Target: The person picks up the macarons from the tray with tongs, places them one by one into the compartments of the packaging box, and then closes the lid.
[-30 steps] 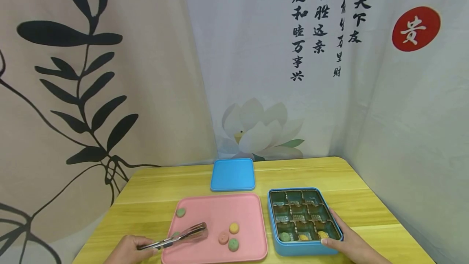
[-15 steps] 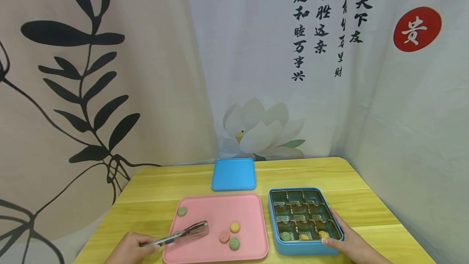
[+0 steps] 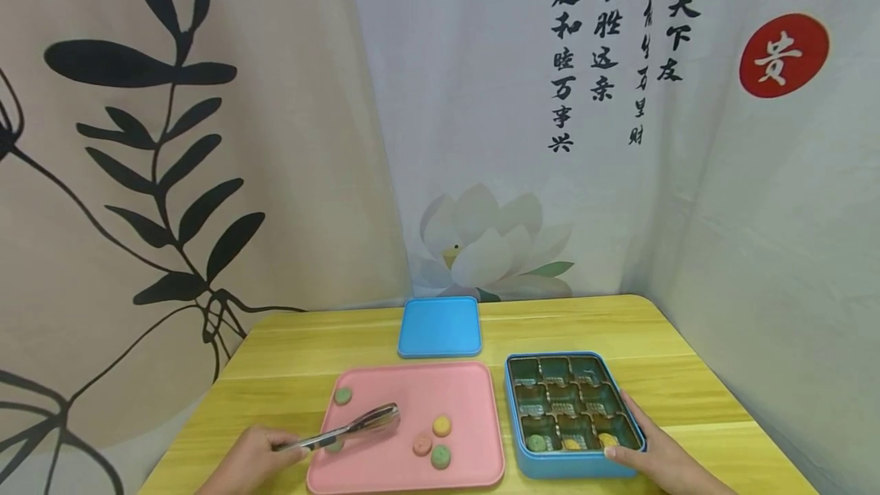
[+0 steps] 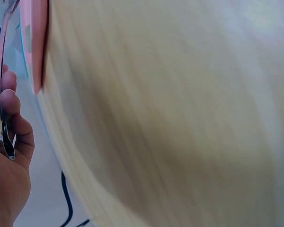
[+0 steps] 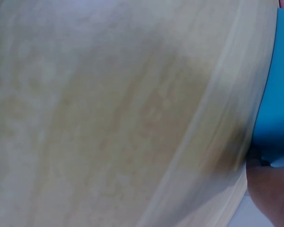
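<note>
Head view: tongs (image 3: 337,434), shiny metal, slanted over the left half of the tray (image 3: 412,388); left hand (image 3: 254,455) gripped their rear end. They seemed light, stiff and slick, best held along the handles. Tray: pink, smooth, round-cornered. On it lay discs (image 3: 441,425), matt, green, yellow and pink, probably crumbly, best pinched by the edges. Right hand (image 3: 656,453) held the box (image 3: 571,468), blue-walled, at its near right corner. Its insert (image 3: 564,401), glossy, dark, apparently thin plastic, was divided into nine. Lid (image 3: 440,327), flat and blue, lay beyond.
</note>
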The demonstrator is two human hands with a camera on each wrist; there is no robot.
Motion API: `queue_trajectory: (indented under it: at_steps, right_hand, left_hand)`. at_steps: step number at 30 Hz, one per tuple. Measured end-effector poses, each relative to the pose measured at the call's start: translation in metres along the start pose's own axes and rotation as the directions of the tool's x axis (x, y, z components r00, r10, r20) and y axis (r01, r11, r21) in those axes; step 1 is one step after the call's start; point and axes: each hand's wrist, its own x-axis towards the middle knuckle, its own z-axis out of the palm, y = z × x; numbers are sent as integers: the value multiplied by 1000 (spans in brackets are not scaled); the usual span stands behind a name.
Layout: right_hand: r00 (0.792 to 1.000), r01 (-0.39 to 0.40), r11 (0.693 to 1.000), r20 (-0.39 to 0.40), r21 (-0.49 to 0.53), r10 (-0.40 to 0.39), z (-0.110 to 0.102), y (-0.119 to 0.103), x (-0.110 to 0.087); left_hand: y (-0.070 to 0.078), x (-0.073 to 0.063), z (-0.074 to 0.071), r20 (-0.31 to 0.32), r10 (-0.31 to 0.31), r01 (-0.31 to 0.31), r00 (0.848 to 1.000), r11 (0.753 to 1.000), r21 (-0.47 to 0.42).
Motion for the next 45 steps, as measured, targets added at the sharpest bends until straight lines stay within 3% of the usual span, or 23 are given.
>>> queue_trajectory:
  at_steps: [7, 20, 29, 38, 45]
  right_hand:
    - [1000, -3, 1000, -6, -3, 3, 0, 0, -1]
    - [1000, -18, 1000, -16, 1, 18, 1, 0, 1]
    - [1000, -12, 1000, -16, -3, 12, 1, 4, 2]
    - [1000, 8, 1000, -16, 1, -8, 1, 3, 2]
    - [1000, 21, 1000, -8, 15, -21, 1, 3, 1]
  left_hand:
    - [17, 10, 8, -40, 45, -44, 998, 998, 42]
    - [47, 42, 26, -40, 111, -111, 993, 994, 2]
    - [68, 66, 39, -34, 202, -201, 979, 978, 52]
    - [88, 83, 54, 4, 286, -286, 958, 958, -25]
    - [107, 94, 72, 18, 295, -293, 955, 953, -74]
